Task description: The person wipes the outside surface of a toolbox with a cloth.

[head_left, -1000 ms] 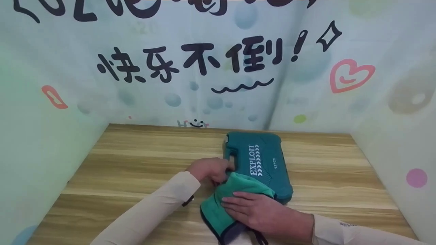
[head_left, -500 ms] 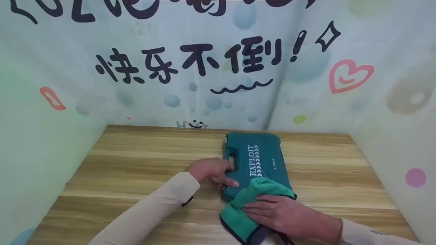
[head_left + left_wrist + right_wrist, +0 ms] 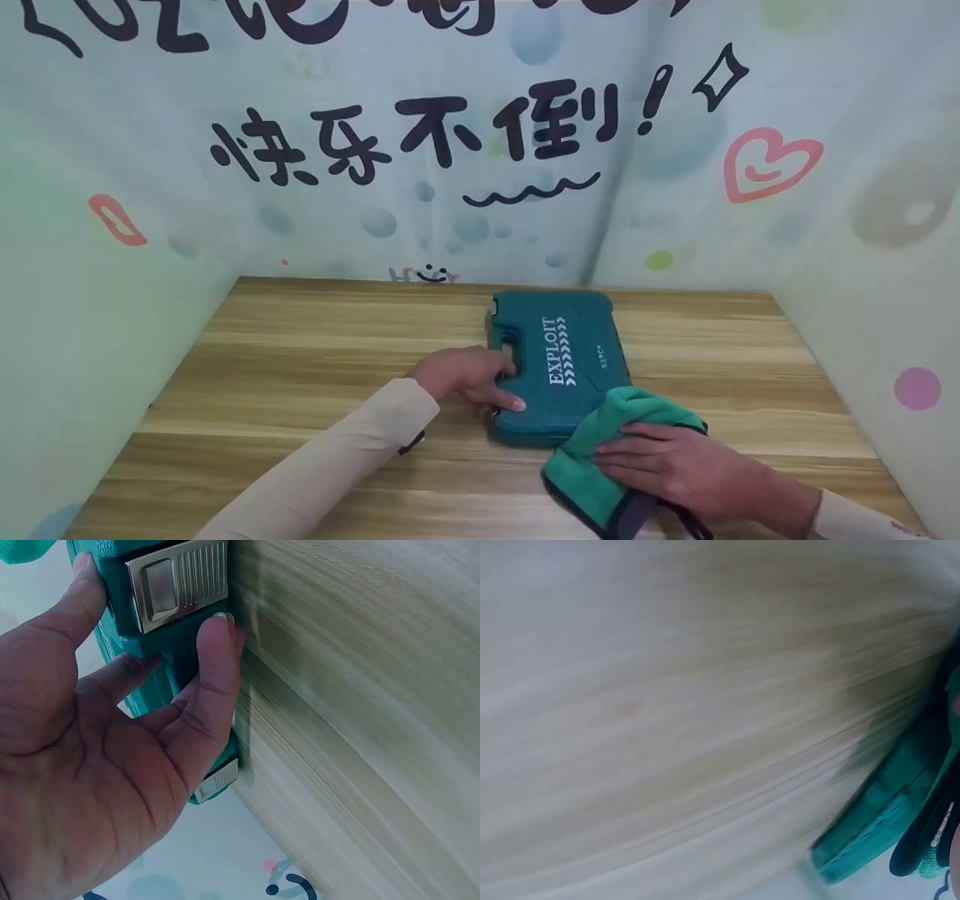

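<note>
Lying flat on the table (image 3: 300, 360), the case (image 3: 559, 367) has its handle side under my left hand (image 3: 469, 375). My left fingers (image 3: 217, 675) curl over that edge: the thumb is pressed just beside a metal latch (image 3: 176, 585), another finger is hooked over the edge on the latch's far side, and a second latch (image 3: 217, 781) shows below the heel of my thumb. So the left fingers are clamped on the case, with the palm against its side.

My right hand (image 3: 675, 469) rests on the cloth (image 3: 600, 465), fingers straight and close together, pressing it down flat. The cloth lies bunched beneath them; its far fold overlaps the near right corner of the case, and the rest spreads on the table toward me. Its dark trim shows at the near edge, beside my wrist. The right wrist view is blurred and shows only wood grain with the case (image 3: 877, 817) at its lower right.

White lettering reading EXPLOIT (image 3: 555, 352) runs along the lid, between my two hands. Both sleeves (image 3: 322, 465) are pale. Beyond my fingertips, past the case, a printed backdrop (image 3: 450, 135) with black characters and a pink heart (image 3: 769, 161) stands around the table on three sides.
</note>
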`<state>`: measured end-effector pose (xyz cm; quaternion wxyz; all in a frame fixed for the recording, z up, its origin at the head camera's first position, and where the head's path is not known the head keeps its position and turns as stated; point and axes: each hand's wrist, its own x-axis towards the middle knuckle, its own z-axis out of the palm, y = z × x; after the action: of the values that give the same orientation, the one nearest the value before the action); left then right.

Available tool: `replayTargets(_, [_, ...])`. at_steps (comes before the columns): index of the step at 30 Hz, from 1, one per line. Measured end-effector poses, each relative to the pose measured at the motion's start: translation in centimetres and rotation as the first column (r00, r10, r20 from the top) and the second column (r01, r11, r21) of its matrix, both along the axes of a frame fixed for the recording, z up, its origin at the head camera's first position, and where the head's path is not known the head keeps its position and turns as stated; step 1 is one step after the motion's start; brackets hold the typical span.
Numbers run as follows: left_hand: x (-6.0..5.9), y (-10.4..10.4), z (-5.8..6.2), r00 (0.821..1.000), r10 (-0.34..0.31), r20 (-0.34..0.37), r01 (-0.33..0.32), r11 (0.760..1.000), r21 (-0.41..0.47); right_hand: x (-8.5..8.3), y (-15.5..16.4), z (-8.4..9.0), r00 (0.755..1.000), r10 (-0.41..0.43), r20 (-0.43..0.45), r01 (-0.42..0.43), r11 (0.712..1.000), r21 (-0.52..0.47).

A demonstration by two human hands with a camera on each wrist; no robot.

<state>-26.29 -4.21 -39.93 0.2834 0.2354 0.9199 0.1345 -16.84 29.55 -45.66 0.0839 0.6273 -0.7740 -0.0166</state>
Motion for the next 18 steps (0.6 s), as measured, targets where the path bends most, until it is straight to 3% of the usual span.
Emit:
replayTargets(9, [0.2, -0.3, -0.2, 1.000, -0.013, -0.028, 0.013, 1.000, 0.014, -0.1, 0.5, -0.3, 1.000, 0.014, -0.026, -0.015, 1.000, -0.024])
replayTargets(18, [0.1, -0.4, 0.0, 0.996, -0.053, -0.068, 0.057, 0.997, 0.057, -0.8, -4.9, 0.4, 0.996, 0.066, -0.066, -0.063, 0.997, 0.051])
